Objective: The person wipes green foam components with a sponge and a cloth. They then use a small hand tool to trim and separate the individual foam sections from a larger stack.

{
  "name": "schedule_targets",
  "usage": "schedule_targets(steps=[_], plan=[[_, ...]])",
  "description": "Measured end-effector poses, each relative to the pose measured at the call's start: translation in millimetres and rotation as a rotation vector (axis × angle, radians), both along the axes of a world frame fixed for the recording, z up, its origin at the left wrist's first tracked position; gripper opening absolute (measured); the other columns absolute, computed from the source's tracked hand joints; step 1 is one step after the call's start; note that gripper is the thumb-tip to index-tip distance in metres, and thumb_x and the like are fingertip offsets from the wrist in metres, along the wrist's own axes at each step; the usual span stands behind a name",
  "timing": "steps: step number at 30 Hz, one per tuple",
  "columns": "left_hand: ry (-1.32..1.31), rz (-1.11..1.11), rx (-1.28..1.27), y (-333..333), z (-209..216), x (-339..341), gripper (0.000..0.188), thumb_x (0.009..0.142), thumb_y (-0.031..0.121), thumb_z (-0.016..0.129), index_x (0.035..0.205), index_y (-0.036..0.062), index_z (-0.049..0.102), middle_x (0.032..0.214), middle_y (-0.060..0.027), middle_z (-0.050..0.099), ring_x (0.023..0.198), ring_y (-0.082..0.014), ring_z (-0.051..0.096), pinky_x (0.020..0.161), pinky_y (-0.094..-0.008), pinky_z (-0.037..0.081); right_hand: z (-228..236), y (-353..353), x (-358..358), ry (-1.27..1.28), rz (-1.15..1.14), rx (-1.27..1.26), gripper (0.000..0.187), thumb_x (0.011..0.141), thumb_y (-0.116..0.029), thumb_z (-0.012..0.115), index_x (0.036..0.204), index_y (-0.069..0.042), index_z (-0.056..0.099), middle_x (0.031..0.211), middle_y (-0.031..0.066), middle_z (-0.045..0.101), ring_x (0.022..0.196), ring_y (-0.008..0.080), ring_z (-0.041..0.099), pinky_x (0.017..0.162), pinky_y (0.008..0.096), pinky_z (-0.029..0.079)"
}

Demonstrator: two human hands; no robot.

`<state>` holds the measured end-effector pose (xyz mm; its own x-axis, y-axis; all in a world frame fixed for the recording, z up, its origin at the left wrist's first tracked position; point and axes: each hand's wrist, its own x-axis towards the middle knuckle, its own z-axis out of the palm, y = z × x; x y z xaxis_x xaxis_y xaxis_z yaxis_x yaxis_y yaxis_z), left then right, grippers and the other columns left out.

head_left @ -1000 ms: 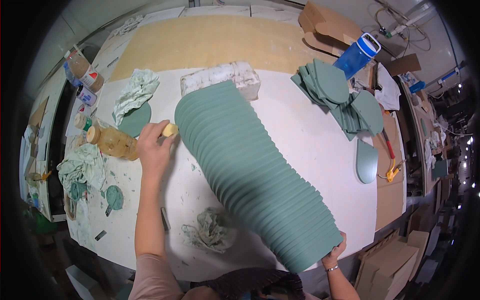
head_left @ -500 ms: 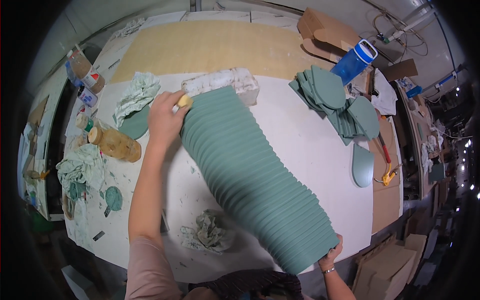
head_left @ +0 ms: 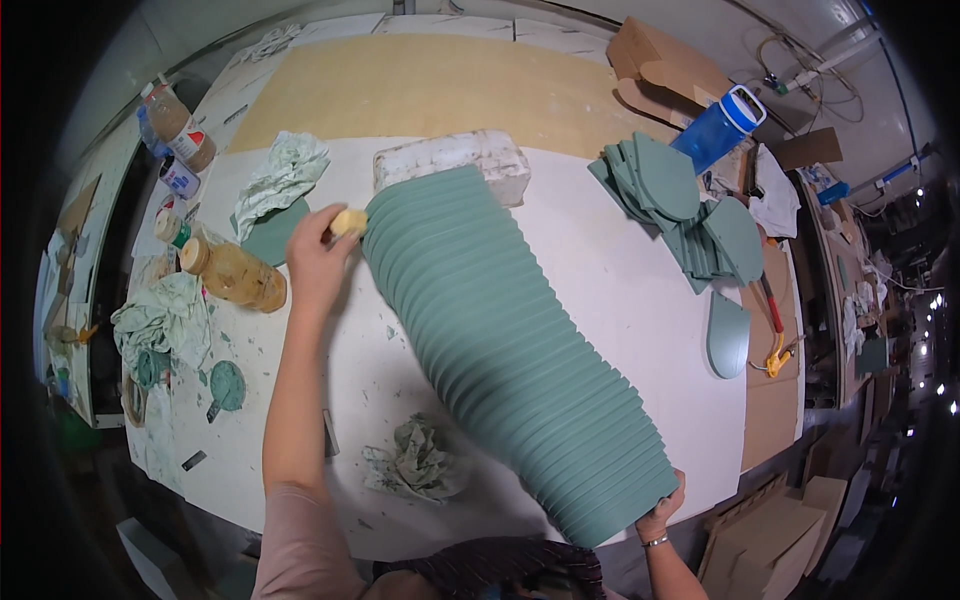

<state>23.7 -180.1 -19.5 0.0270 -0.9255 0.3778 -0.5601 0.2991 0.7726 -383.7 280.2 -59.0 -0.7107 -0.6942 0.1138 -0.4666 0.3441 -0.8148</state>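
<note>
A long slanting row of green flat pieces with rounded ends (head_left: pixel 510 350) lies overlapped across the white table. Its far end leans by a white, stained block (head_left: pixel 455 160). Pinched in my left hand (head_left: pixel 318 262) is a small yellow sponge (head_left: pixel 348 222), beside the row's far left edge. At the near right end, my right hand (head_left: pixel 662 508) is closed around the last piece, its fingers partly hidden behind it. Below the row's left side sits a crumpled, green-smeared cloth (head_left: pixel 415 460).
More green pieces (head_left: pixel 655 185) are piled at the right near a blue bottle (head_left: pixel 718 130); a single one (head_left: pixel 728 335) lies closer. Along the left stand a jar of tan liquid (head_left: pixel 235 275), cloths (head_left: pixel 165 325) and a round green lump (head_left: pixel 228 385). Behind is an open cardboard box (head_left: pixel 665 65).
My left hand with the sponge has moved off the far corner of the row, slightly left and nearer me. My right hand keeps its hold. The view has shifted a little.
</note>
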Motion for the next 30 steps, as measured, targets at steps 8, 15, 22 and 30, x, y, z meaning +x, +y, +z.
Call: schedule_targets(steps=[8, 15, 22, 30], plan=[[0.154, 0.037, -0.055, 15, 0, -9, 0.036, 0.08, 0.005, 0.077, 0.115, 0.002, 0.069, 0.101, -0.0092, 0.067, 0.086, -0.0194, 0.061, 0.08, -0.0306, 0.051, 7, -8, 4, 0.017, -0.011, -0.018, 0.105, 0.076, -0.094, 0.042, 0.103, 0.007, 0.056, 0.079, 0.0078, 0.063, 0.076, 0.016, 0.062, 0.069, 0.0308, 0.052], [0.114, 0.148, 0.052, 45, -28, 15, 0.037, 0.078, 0.005, 0.079, 0.113, -0.0007, 0.068, 0.095, -0.0079, 0.065, 0.081, -0.0177, 0.058, 0.078, -0.0296, 0.051, -2, 1, 0, -0.031, 0.002, -0.009, 0.104, 0.076, -0.093, 0.042, 0.104, 0.006, 0.056, 0.082, 0.0079, 0.063, 0.079, 0.0167, 0.062, 0.072, 0.0322, 0.052], [0.157, 0.089, 0.073, 68, -34, -7, 0.034, 0.078, 0.006, 0.079, 0.109, -0.0016, 0.066, 0.099, -0.0095, 0.067, 0.084, -0.0159, 0.062, 0.078, -0.0288, 0.052, 2, -7, 7, -0.037, -0.019, -0.06, 0.104, 0.076, -0.093, 0.043, 0.104, 0.006, 0.056, 0.081, 0.0072, 0.062, 0.078, 0.0158, 0.061, 0.072, 0.031, 0.051], [0.254, 0.139, 0.06, 68, -21, -17, 0.033, 0.08, 0.004, 0.078, 0.11, -0.002, 0.065, 0.097, -0.0081, 0.068, 0.082, -0.0138, 0.062, 0.079, -0.0278, 0.051, -1, -1, 0, -0.001, 0.005, -0.022, 0.103, 0.078, -0.092, 0.042, 0.103, 0.006, 0.056, 0.081, 0.0068, 0.061, 0.079, 0.0153, 0.06, 0.071, 0.031, 0.051]])
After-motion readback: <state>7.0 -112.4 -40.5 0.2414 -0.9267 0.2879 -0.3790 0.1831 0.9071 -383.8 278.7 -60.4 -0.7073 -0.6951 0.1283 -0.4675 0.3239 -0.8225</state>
